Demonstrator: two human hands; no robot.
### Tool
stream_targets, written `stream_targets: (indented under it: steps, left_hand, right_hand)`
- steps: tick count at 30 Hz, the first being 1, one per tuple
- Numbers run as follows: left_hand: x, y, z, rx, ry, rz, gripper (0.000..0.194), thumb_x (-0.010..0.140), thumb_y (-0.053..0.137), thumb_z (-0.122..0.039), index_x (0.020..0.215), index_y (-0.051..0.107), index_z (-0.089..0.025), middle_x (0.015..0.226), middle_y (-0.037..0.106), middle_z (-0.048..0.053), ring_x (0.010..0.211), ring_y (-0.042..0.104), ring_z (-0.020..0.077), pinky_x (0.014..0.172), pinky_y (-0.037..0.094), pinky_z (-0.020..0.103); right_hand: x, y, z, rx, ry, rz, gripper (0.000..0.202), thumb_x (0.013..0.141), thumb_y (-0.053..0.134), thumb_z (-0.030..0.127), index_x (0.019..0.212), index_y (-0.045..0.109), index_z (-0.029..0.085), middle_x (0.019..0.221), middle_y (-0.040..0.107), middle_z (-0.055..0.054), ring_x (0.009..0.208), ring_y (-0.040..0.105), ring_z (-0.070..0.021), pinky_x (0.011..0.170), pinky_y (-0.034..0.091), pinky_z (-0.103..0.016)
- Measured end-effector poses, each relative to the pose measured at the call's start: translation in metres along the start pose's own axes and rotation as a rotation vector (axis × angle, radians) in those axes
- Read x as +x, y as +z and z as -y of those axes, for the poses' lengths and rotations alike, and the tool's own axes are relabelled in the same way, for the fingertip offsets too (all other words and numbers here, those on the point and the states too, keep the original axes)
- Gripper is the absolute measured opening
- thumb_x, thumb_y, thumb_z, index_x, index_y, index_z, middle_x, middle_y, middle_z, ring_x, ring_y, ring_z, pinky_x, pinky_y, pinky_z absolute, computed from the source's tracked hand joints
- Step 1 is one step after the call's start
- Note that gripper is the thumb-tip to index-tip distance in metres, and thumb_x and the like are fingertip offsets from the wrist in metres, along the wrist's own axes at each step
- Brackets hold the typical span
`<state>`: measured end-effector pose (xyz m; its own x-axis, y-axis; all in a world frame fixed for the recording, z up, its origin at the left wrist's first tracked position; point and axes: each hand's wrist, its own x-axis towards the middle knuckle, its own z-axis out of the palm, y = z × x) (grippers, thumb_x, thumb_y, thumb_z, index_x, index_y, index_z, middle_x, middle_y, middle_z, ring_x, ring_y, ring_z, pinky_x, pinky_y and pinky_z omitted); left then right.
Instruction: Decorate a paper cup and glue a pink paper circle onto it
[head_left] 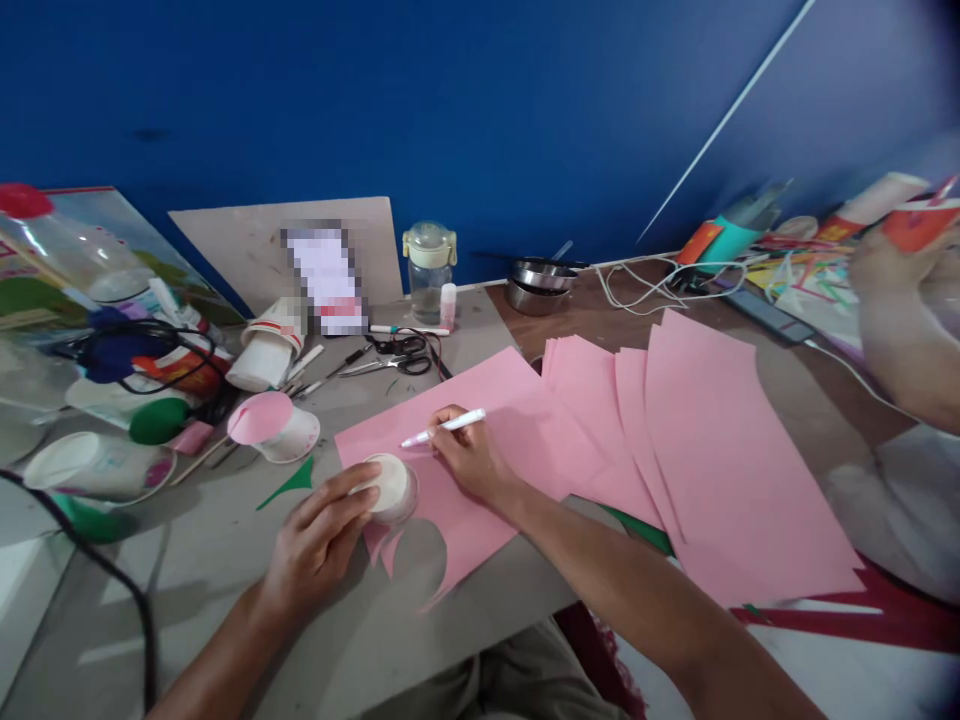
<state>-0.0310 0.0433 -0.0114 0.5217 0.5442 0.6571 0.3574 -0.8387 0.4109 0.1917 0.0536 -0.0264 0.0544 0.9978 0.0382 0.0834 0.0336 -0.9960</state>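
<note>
Fingers (341, 500) of left hand (315, 545) clamp inverted paper cup (390, 487) onto pink paper sheet (480, 450), lower centre of frame. Right hand (469, 460) pinches white pen (444, 427) beside it. Cup looks light, crushable: hold by rim, gently.

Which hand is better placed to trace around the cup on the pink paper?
Right hand: it holds the pen, tip beside the cup. Left hand pins the cup.
</note>
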Motion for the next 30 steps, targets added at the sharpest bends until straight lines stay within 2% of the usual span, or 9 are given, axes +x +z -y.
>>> stream_targets:
  steps: [8, 22, 30]
  left_hand:
    - [-0.0015, 0.0010, 0.0018, 0.015, -0.006, 0.007, 0.027, 0.087, 0.055, -0.005, 0.106, 0.064, -0.021, 0.115, 0.072, 0.013, 0.101, 0.071, 0.0204, 0.080, 0.059, 0.030]
    - [0.0027, 0.0001, -0.0011, 0.019, 0.020, 0.013, 0.025, 0.090, 0.053, -0.007, 0.109, 0.062, -0.021, 0.114, 0.072, 0.013, 0.101, 0.070, 0.0200, 0.082, 0.059, 0.031]
    - [0.0005, 0.0011, 0.0005, 0.002, 0.017, 0.002, 0.026, 0.089, 0.054, -0.006, 0.109, 0.062, -0.020, 0.114, 0.072, 0.012, 0.101, 0.070, 0.0191, 0.082, 0.058, 0.030]
  right_hand:
    - [-0.0004, -0.0010, 0.0017, -0.059, 0.015, 0.009, 0.010, 0.081, 0.053, 0.027, 0.076, 0.058, 0.019, 0.061, 0.053, 0.004, 0.054, 0.046, -0.0113, 0.050, 0.033, -0.022]
    - [-0.0011, 0.0002, 0.0088, -0.069, 0.017, -0.013, 0.011, 0.078, 0.051, 0.028, 0.074, 0.057, 0.019, 0.062, 0.052, 0.003, 0.056, 0.045, -0.0115, 0.051, 0.036, -0.022]
    - [-0.0011, -0.0003, 0.0050, -0.044, 0.035, -0.009, 0.011, 0.079, 0.053, 0.028, 0.075, 0.057, 0.019, 0.063, 0.053, 0.003, 0.057, 0.045, -0.0114, 0.052, 0.034, -0.022]
